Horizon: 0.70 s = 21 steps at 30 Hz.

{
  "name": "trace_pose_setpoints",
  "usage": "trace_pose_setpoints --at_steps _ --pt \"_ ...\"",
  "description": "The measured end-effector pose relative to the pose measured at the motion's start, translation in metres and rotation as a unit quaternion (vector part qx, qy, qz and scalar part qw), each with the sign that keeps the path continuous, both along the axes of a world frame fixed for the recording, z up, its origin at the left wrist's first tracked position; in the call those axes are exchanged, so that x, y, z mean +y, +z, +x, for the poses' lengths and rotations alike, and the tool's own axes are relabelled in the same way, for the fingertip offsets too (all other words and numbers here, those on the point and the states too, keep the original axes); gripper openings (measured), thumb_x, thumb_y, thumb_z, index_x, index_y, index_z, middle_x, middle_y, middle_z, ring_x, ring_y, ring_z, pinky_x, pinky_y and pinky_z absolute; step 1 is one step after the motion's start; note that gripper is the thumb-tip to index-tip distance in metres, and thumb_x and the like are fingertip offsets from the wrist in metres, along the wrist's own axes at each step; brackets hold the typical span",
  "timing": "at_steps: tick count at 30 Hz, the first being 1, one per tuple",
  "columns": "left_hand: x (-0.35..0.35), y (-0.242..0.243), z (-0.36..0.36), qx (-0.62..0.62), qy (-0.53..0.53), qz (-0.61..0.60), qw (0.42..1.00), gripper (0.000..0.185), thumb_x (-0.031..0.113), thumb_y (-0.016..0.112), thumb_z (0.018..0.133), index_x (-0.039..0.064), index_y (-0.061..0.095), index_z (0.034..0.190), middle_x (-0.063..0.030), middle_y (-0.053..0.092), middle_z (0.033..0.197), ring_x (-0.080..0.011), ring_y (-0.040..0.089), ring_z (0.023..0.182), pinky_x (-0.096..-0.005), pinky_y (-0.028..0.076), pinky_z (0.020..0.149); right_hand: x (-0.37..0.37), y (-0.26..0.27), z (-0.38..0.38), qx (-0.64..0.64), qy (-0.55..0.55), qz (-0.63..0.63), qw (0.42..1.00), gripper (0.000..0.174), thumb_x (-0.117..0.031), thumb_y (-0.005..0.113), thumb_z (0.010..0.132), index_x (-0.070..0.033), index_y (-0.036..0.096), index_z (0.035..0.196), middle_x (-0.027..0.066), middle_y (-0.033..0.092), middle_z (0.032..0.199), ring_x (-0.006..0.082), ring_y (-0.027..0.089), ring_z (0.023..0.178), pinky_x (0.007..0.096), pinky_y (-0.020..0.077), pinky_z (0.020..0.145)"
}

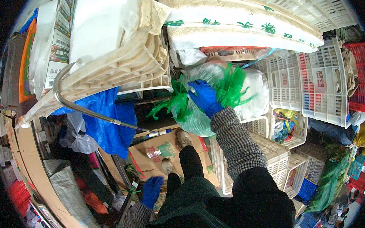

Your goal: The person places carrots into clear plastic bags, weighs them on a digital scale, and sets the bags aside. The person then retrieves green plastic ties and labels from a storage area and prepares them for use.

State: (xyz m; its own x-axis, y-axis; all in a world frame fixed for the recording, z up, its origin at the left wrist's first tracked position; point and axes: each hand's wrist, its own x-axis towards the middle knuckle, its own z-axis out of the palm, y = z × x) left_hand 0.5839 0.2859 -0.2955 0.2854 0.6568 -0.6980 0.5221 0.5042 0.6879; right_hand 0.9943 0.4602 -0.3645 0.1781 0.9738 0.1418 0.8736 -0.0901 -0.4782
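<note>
My right hand (pixel 204 97), in a blue glove, is on a translucent plastic bag (pixel 198 120), its fingers bent into the plastic, whose pleats gather close to the glove. Bright green netting (pixel 232 86) spreads around the bag on both sides. What the bag contains cannot be made out. To the right of it sits a white plastic-wrapped bundle (pixel 252 92). Lower down, my left hand (pixel 152 191), also blue-gloved and blurred, hangs beside my leg near a dark bar with a green tie (pixel 134 189). Nothing shows in it, but its fingers are partly hidden.
A hooked metal rod (pixel 88 112) hangs from the pale plastic crate (pixel 129 59) at left. White foam boxes (pixel 243 28) bearing writing are above the bag. Stacked white crates (pixel 321 83) stand right. Flattened cardboard (pixel 147 150) lies underfoot; a blue plastic sheet (pixel 110 118) droops left.
</note>
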Motion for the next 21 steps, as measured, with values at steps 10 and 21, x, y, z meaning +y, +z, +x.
trace_pose_setpoints --at_steps 10,21 --pt "0.140 -0.054 0.247 -0.088 -0.097 0.159 0.979 0.046 0.027 0.060 0.084 0.001 0.051 0.120 -0.0219 0.054 0.118 -0.0355 0.054 0.103 -0.0395 0.045 0.087 -0.025 -0.023 0.029 0.332 -0.020 -0.092 0.938 0.027 -0.029 0.059 0.081 -0.005 0.063 0.091 0.0180 0.062 0.087 0.0360 0.059 0.081 0.0434 0.0462 0.073" --pt "0.128 -0.118 0.273 0.110 -0.095 0.405 0.903 0.042 0.017 0.061 0.075 0.001 0.051 0.112 -0.0236 0.056 0.094 -0.0409 0.054 0.085 -0.0484 0.044 0.073 -0.057 0.025 0.042 0.088 0.105 -0.224 0.965 0.032 -0.041 0.059 0.079 -0.013 0.066 0.091 0.0186 0.062 0.080 0.0358 0.060 0.074 0.0437 0.0474 0.065"
